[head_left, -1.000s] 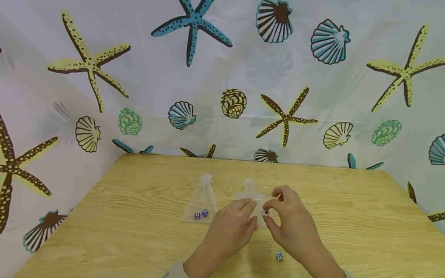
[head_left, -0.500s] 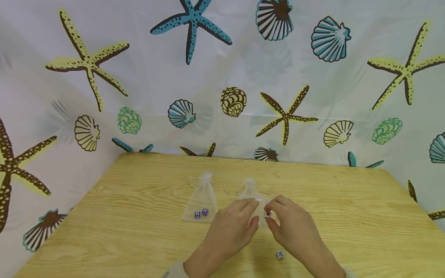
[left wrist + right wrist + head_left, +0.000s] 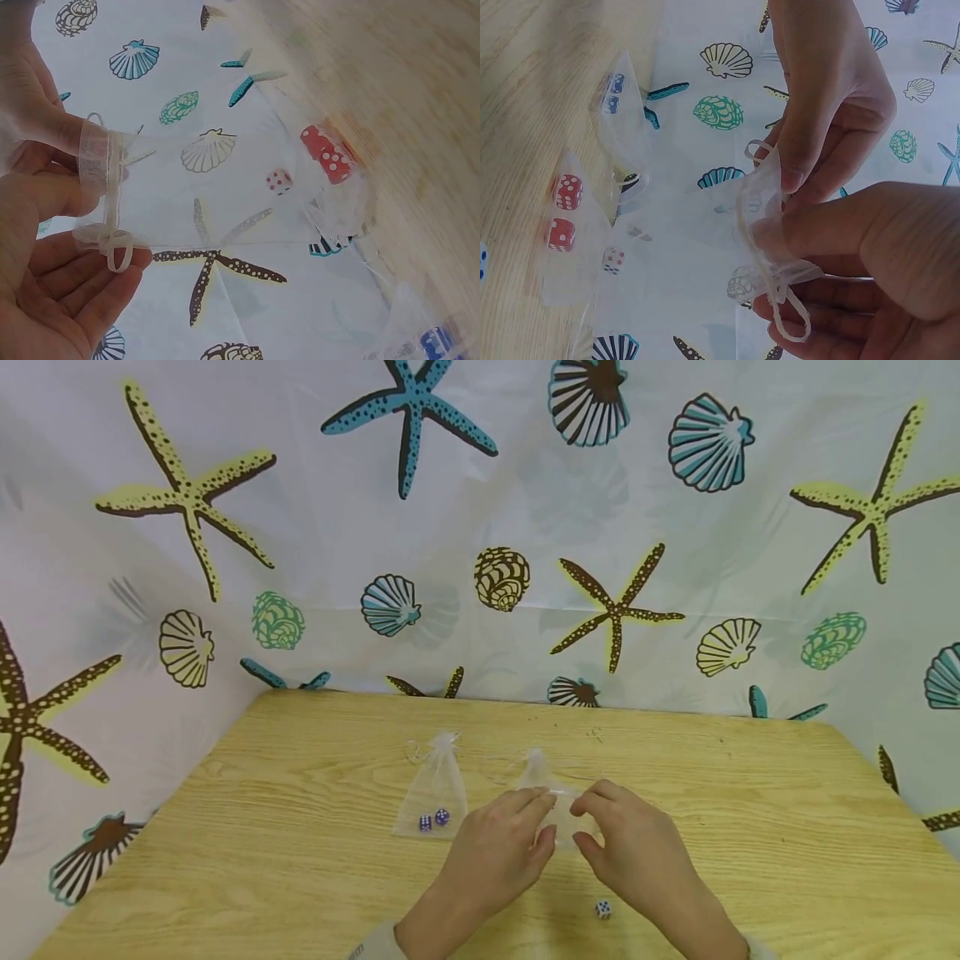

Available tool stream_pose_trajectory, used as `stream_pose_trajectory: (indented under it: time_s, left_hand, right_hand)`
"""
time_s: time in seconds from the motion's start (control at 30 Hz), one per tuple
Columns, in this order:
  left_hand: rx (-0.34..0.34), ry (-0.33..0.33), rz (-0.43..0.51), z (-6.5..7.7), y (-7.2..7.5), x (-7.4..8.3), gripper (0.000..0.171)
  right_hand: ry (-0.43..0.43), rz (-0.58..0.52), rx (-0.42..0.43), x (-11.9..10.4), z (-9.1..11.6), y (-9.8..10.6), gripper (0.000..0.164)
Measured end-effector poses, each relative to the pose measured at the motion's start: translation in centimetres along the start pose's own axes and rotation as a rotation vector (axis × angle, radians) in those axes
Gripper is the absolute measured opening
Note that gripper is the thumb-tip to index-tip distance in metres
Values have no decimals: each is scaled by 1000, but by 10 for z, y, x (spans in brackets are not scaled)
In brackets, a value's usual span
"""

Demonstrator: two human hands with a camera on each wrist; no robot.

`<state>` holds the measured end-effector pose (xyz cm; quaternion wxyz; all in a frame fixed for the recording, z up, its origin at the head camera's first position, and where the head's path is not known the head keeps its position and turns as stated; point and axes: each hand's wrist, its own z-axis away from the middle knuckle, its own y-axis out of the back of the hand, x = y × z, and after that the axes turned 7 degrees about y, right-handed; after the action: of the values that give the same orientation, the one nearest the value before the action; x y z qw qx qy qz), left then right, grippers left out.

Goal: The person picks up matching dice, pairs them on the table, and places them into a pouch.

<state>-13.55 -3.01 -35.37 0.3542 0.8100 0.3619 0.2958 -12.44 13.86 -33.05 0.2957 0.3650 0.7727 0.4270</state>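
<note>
Both hands hold a sheer white drawstring pouch (image 3: 180,184) with its mouth spread wide. On one side my left hand (image 3: 498,843) grips the rim, thumb in the mouth and fingers outside by a cord loop. Opposite it, my right hand (image 3: 637,839) holds the other side of the rim, its thumb showing through the fabric. A white die with red spots (image 3: 279,181) shows through the sheer cloth, well past the mouth. In the head view the hands hide it. Closer to the person, a white die with blue spots (image 3: 603,909) lies on the wooden table.
To the left, a sheer pouch (image 3: 435,781) containing blue-purple dice (image 3: 434,820) lies on the table (image 3: 315,877). Behind the hands lies another pouch (image 3: 536,767), with red dice (image 3: 565,214) inside. A white curtain (image 3: 322,543) printed with shells and starfish borders the tabletop.
The red-spotted die, earlier pinched between my right thumb and forefinger, has been let go and is seen through the pouch. My left hand stays nearly still.
</note>
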Motion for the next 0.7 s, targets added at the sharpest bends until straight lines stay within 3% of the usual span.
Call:
stream_pose_trajectory:
  time_s: [0.3, 0.7]
  left_hand:
    - [-21, -10, -8, 0, -1, 0, 26]
    - [-20, -10, -17, 0, 0, 0, 25]
  right_hand:
    - [5, -26, 10, 0, 2, 2, 23]
    - [10, -41, 68, 0, 17, 19, 26]
